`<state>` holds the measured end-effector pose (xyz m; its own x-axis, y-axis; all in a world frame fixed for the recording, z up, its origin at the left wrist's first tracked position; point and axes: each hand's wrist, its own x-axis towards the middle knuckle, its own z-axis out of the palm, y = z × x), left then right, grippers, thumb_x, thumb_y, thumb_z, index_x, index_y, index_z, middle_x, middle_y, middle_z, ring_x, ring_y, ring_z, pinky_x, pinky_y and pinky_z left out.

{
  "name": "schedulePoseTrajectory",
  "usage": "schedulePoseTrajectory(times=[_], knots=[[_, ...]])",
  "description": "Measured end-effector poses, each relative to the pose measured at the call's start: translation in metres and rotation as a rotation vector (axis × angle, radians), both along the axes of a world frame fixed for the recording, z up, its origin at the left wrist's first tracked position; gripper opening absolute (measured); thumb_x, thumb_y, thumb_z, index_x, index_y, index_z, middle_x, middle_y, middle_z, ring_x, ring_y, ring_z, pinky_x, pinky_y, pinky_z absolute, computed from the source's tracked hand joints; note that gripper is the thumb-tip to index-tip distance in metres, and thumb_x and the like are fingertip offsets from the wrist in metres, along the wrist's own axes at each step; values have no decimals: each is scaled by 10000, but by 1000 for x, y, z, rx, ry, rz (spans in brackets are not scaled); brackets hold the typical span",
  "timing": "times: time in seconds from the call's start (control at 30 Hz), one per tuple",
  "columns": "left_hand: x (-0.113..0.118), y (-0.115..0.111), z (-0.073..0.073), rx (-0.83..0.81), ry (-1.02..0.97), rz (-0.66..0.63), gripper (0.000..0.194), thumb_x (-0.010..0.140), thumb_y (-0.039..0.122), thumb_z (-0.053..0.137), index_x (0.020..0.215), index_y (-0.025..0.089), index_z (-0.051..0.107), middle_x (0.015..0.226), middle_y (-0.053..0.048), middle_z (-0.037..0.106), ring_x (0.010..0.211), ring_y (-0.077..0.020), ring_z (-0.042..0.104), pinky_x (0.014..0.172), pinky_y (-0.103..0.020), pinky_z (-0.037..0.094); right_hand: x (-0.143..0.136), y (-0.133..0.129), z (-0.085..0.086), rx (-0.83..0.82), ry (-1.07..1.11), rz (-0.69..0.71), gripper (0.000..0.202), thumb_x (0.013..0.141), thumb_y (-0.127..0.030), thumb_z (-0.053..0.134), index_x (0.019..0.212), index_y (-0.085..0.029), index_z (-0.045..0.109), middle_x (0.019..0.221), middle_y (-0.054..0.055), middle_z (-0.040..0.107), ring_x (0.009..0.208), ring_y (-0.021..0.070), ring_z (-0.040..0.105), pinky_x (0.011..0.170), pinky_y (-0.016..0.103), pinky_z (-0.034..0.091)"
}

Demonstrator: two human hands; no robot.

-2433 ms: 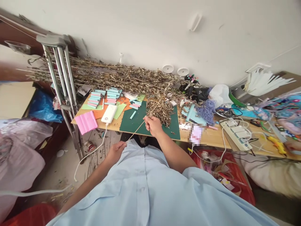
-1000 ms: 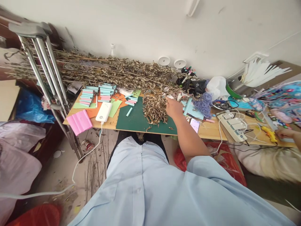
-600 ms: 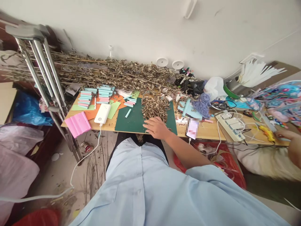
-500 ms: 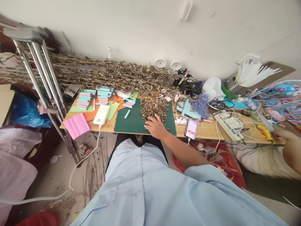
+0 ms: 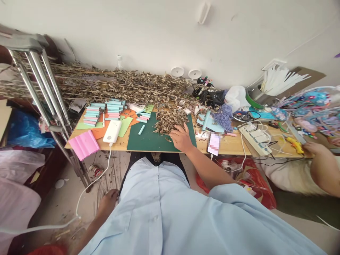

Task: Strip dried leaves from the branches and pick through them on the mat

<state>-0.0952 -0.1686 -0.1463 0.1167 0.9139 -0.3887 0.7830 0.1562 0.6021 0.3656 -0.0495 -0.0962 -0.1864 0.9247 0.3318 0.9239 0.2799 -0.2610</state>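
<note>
My right hand (image 5: 182,138) rests with spread fingers at the front right edge of a pile of dried leaves (image 5: 168,120), its fingertips touching the leaves. The pile lies on a green mat (image 5: 135,136). Low at the left, beside my leg and below the table edge, hangs my left hand (image 5: 109,200); its fingers are mostly hidden and blurred. A light blue paper roll (image 5: 141,130) lies on the mat left of the pile, and more rolls (image 5: 114,109) are stacked further left.
A white power bank (image 5: 112,131) with a cable and pink paper (image 5: 84,145) lie at the left. A phone (image 5: 214,144), purple yarn (image 5: 223,117) and a power strip (image 5: 256,140) are at the right. Another person's hand (image 5: 313,148) is at the far right. Crutches (image 5: 44,81) stand at the left.
My right hand has shifted slightly right, away from the front of the pile. My left hand has come into view at the lower left. The view has moved a little.
</note>
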Motion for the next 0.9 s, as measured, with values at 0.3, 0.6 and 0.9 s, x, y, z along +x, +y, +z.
schedulePoseTrajectory(times=[0.3,0.6,0.9], knots=[[19,29,-12,50,-87,138,304,861,497,542,935,269,728,828,-4,783,780,-263,749,761,-348,551,9,-42,-28,-12,110,-383,507,976,-307,557,1468,-189,589,1661,181,377,1558,399,305,1223,650,328],[114,92,30,309,-308,-238,386,963,484,518,989,188,764,880,-59,772,790,-185,711,816,-277,545,7,-17,-35,-119,227,-338,520,989,-198,481,1504,-159,546,1630,165,433,1557,317,332,1281,543,315],[139,142,42,437,-368,-358,394,982,474,534,1039,169,777,943,-67,784,838,-179,718,851,-276,555,-5,-71,-22,-140,168,-439,475,1029,-311,496,1475,-163,567,1620,164,454,1563,330,320,1283,568,264]])
